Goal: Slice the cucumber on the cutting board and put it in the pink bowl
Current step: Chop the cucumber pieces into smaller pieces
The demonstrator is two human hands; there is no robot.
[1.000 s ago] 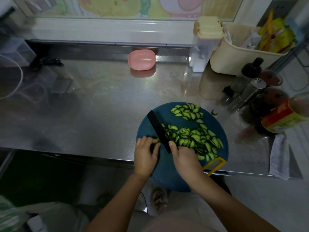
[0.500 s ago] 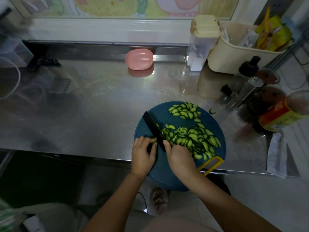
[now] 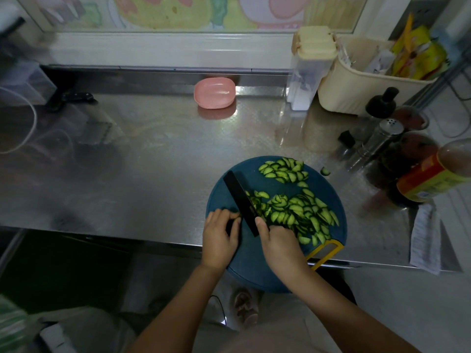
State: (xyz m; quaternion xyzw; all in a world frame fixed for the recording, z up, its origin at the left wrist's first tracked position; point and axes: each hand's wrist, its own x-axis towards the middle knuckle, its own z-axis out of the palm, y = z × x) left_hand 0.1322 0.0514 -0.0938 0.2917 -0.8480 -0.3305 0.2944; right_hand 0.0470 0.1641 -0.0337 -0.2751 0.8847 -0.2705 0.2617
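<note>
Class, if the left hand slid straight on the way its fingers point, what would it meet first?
Probably the knife: the left hand points up and slightly right, fingers on the cucumber end beside the blade. Height is hard to judge.

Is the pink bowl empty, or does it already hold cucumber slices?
Empty, it seems: the pink bowl shows only pink; the slices lie on the cutting board.

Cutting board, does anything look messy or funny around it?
Yes. One cucumber slice lies off the cutting board, on the steel counter by its far right edge. The board also overhangs the counter's near edge.
</note>
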